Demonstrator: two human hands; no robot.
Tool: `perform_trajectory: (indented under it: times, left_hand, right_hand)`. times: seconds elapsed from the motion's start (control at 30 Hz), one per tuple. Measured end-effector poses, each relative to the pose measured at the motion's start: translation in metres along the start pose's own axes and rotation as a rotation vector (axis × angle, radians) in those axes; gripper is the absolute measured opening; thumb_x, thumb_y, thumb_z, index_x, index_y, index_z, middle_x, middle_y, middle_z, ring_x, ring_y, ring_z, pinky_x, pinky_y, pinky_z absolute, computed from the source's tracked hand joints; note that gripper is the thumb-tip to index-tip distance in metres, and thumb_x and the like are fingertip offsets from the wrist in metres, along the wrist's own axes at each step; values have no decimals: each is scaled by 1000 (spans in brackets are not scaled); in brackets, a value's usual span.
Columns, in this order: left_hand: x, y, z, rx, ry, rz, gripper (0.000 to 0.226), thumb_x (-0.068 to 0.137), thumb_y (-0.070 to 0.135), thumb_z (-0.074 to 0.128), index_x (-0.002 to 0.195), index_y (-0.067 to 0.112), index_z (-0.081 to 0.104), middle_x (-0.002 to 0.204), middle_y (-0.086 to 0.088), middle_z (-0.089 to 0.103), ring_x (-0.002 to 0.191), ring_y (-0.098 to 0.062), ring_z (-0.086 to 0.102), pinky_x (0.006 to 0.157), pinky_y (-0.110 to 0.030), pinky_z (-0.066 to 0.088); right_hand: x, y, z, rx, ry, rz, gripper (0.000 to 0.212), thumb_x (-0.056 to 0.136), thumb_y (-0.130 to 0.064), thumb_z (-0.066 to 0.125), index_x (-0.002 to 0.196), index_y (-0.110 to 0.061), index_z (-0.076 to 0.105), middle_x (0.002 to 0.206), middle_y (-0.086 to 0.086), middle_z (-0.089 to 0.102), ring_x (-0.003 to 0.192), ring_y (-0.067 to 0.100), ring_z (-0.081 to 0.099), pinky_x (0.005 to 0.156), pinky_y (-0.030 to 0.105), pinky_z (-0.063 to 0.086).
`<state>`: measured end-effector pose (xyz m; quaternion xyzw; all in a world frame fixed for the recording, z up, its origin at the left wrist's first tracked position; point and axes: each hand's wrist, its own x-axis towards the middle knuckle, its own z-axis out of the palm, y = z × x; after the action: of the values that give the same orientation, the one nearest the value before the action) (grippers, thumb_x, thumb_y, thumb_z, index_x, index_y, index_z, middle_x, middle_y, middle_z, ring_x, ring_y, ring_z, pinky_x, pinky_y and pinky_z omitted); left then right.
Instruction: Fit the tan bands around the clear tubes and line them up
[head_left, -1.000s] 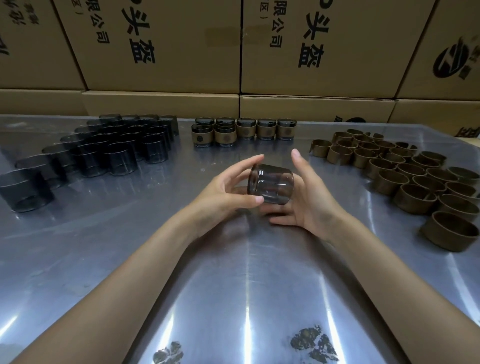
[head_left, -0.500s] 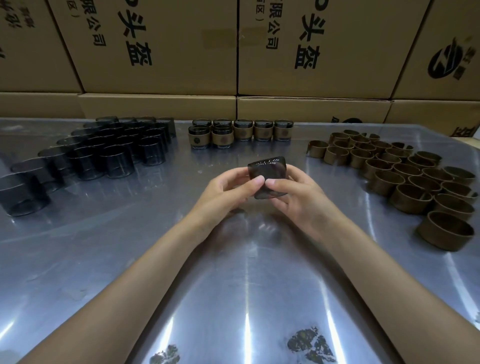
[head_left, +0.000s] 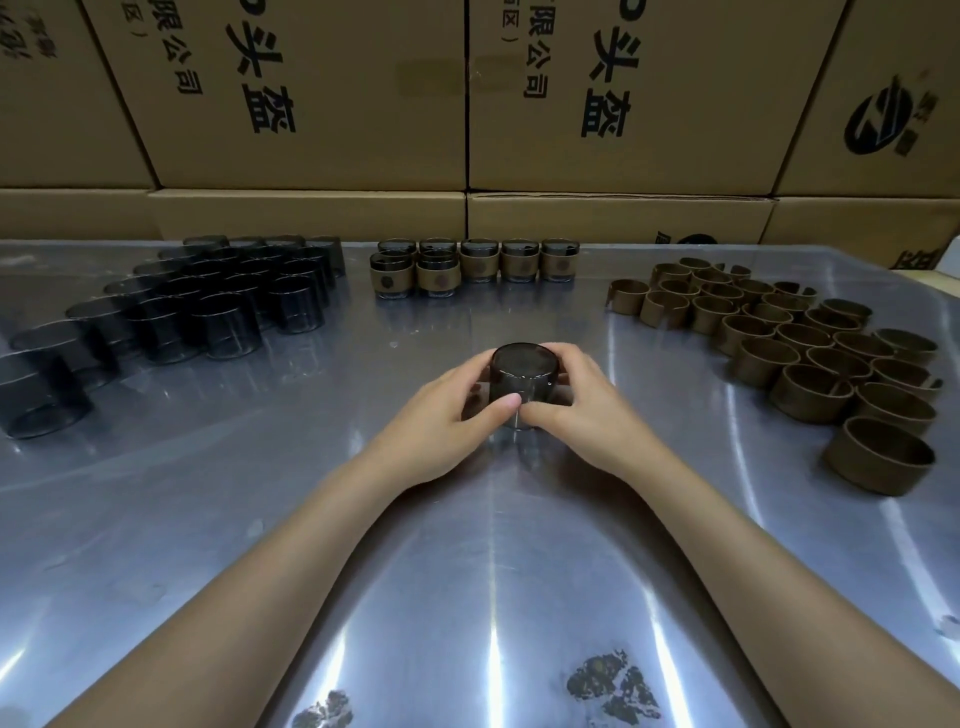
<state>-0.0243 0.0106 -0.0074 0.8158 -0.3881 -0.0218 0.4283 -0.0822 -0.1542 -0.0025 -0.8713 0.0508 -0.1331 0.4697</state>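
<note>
I have one clear tube standing upright on the metal table, caught between both my hands. My left hand curls round its left side, the thumb lying across the near wall of the tube, and the other fingers wrapped behind where I can only see their edges. My right hand curls round the right side, its fingertips hooked over by the far rim and its thumb meeting my left thumb at the front, low on the glass. So both hands grip the same tube, and its smoky wall shows between my two thumbs and the rim above them. It wears no band.

Away beyond my right fingers, spread over the right part of the table, lie the loose tan bands, standing on edge and packed against one another. Well off past my left fingers stand the bare clear tubes, dark-tinted, in close rows. Straight ahead of my fingertips, near the far edge, is the row of finished tubes with tan bands fitted round them; two more banded ones stand just in front of the row at its left end. Behind the table rise cardboard boxes printed with black characters.
</note>
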Motion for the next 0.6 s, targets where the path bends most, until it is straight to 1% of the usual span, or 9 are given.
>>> perform_trajectory:
  times: [0.07, 0.1, 0.17, 0.23, 0.3, 0.37, 0.47, 0.53, 0.6]
  left_hand:
    - [-1, 1, -1, 25, -10, 15, 40, 98, 35, 52, 137, 35, 45, 130, 14, 58, 118, 1, 53, 103, -21, 40]
    - [-1, 0, -1, 21, -14, 12, 38, 98, 37, 50, 136, 37, 45, 130, 17, 58, 117, 6, 52, 100, -14, 39]
    - [-2, 0, -2, 13, -15, -8, 37, 99, 42, 46, 135, 39, 45, 129, 20, 57, 116, 11, 50, 94, -5, 36]
    - [-2, 0, -2, 17, -15, -20, 41, 97, 49, 42, 136, 39, 45, 129, 22, 56, 116, 11, 49, 91, -2, 34]
    - [-2, 0, -2, 23, -17, -14, 50, 92, 57, 37, 137, 39, 44, 129, 21, 56, 117, 10, 49, 90, -2, 34]
    - [-2, -1, -2, 24, -18, -9, 57, 87, 61, 35, 138, 37, 44, 129, 21, 56, 117, 9, 49, 90, -3, 34]
    - [-2, -2, -2, 43, -19, -8, 55, 87, 62, 34, 135, 37, 46, 127, 22, 56, 115, 10, 49, 89, -2, 33]
    - [-2, -3, -2, 50, -23, -15, 55, 87, 63, 34, 134, 37, 47, 127, 21, 57, 115, 8, 49, 90, -4, 34]
    - [-2, -3, -2, 60, -27, -26, 58, 85, 64, 33, 135, 36, 46, 127, 21, 56, 117, 5, 49, 90, -4, 33]
  right_hand:
    - [1, -1, -6, 37, -18, 24, 77, 66, -35, 62, 139, -19, 42, 137, 0, 45, 128, 16, 44, 109, 39, 38]
    - [2, -1, -11, 30, 35, 23, 76, 68, -35, 60, 140, -19, 42, 138, 1, 46, 130, 16, 41, 111, 36, 33]
    - [6, 7, -28, -112, 252, 35, 61, 81, -29, 60, 139, -18, 44, 139, 4, 47, 133, 19, 37, 109, 34, 28]
    - [7, 22, -50, -351, 467, 115, 51, 88, -23, 57, 138, -18, 46, 143, 7, 45, 136, 24, 33, 111, 40, 27]
    - [5, 37, -65, -473, 566, 247, 50, 91, -23, 57, 139, -18, 46, 151, 8, 35, 140, 28, 26, 114, 45, 24]
    - [5, 44, -68, -528, 596, 327, 49, 91, -24, 58, 139, -19, 46, 158, 8, 22, 141, 31, 20, 112, 47, 23]
    - [7, 46, -66, -590, 597, 353, 52, 91, -25, 57, 141, -25, 42, 160, 10, 12, 139, 33, 20, 109, 46, 24]
    - [9, 47, -70, -565, 585, 414, 56, 92, -27, 55, 144, -29, 36, 160, 12, 7, 141, 34, 17, 110, 47, 23]
    - [11, 49, -74, -566, 559, 484, 58, 93, -31, 53, 147, -31, 31, 160, 14, 8, 142, 35, 16, 111, 48, 22]
